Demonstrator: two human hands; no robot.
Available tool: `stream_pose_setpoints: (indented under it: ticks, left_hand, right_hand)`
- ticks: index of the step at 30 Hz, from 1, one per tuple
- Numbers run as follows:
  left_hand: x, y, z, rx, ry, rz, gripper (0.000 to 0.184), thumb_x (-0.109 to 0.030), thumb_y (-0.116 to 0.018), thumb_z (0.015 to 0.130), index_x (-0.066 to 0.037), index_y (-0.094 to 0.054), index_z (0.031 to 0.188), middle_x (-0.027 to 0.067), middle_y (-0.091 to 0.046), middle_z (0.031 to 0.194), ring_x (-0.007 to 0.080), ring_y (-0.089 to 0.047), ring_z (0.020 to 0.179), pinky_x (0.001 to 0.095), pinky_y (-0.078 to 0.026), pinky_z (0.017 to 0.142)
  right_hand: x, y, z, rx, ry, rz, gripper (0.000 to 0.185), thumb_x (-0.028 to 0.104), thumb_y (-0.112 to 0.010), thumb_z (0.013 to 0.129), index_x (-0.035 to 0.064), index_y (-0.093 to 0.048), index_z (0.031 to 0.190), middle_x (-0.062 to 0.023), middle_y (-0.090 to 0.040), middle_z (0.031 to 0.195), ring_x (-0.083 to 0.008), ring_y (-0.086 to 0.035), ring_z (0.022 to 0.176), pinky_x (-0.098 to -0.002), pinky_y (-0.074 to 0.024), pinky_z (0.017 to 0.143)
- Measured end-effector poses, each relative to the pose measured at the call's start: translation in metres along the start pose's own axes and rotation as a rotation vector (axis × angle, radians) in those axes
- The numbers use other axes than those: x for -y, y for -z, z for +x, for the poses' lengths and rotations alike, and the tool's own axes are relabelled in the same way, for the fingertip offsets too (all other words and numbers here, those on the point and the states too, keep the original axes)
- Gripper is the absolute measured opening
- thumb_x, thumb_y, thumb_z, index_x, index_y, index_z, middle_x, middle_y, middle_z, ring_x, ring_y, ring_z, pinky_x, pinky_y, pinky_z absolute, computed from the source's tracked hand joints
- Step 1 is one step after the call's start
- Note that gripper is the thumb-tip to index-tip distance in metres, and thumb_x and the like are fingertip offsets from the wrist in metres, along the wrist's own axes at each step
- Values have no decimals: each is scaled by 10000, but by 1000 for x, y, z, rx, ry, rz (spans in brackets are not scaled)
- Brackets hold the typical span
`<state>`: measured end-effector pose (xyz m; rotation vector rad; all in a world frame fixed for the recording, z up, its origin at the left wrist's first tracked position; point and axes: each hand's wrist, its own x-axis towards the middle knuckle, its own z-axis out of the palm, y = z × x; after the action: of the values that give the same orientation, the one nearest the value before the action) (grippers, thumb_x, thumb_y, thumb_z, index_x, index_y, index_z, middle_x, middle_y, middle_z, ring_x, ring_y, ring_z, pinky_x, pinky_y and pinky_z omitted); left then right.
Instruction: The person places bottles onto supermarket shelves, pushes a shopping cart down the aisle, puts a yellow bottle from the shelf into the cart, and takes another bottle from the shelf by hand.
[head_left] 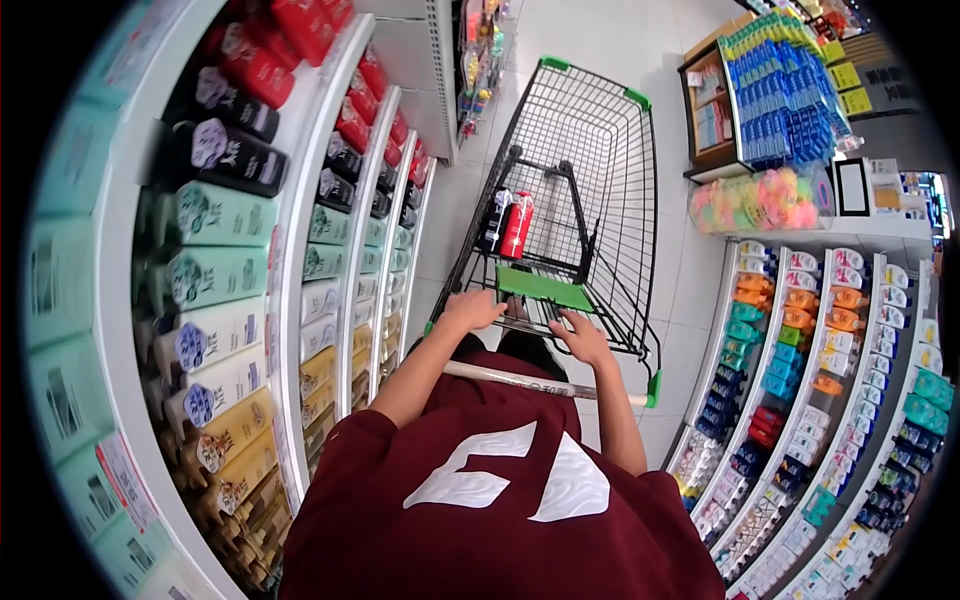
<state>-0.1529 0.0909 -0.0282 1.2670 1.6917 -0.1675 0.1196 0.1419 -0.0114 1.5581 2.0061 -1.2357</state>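
A wire shopping cart (620, 210) with green corners stands in front of me, its pale handle bar (500, 378) close to my body. Inside it, toward the left, a red bottle (517, 225) stands beside a black bottle (493, 222). My left hand (474, 309) is over the near left part of the cart, its fingers apart and holding nothing. On the right, my right hand (579, 335) is also spread and empty, beyond the handle and near the cart's back edge. A green panel (543, 288) lies between and ahead of the hands.
Shelves (290, 300) of green, white, yellow, black and red bottles rise close on the left. Curved shelves (790, 400) of small colourful packs line the right. A display of blue boxes (785, 100) and a clear bin (765, 198) stand at the back right. Tiled floor (590, 30) extends ahead.
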Motion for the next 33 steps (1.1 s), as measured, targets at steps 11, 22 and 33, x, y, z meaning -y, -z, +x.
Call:
stream_pose_setpoints:
  ticks: [11, 22, 33]
  left_hand:
    - [-36, 8, 102, 175, 94, 96, 693, -494, -531, 913, -101, -436, 1476, 194, -351, 1554, 368, -318, 1443, 555, -221, 1175]
    - [-55, 10, 172, 159, 282, -112, 690, -394, -561, 874, -138, -409, 1496, 172, -234, 1610, 340, -369, 1425, 593, -318, 1105]
    - [-64, 6, 214, 189, 310, -88, 474, -247, -553, 792, -93, -638, 1233, 210, -572, 1277, 400, -622, 1133, 513, -471, 972]
  right_hand:
    - [-44, -10, 185, 244, 92, -152, 883, 746, -353, 914, 146, -304, 1560, -182, -256, 1613, -310, -207, 1508, -554, -118, 1211]
    - [-67, -19, 325, 295, -42, -159, 759, 685, -379, 926, 198, -410, 1507, -116, -371, 1568, -315, -321, 1450, -556, -219, 1183]
    - [-91, -24, 404, 442, -262, 9, 633, 587, -452, 940, 138, -562, 1374, -137, -600, 1346, -361, -437, 1314, -551, -331, 1097]
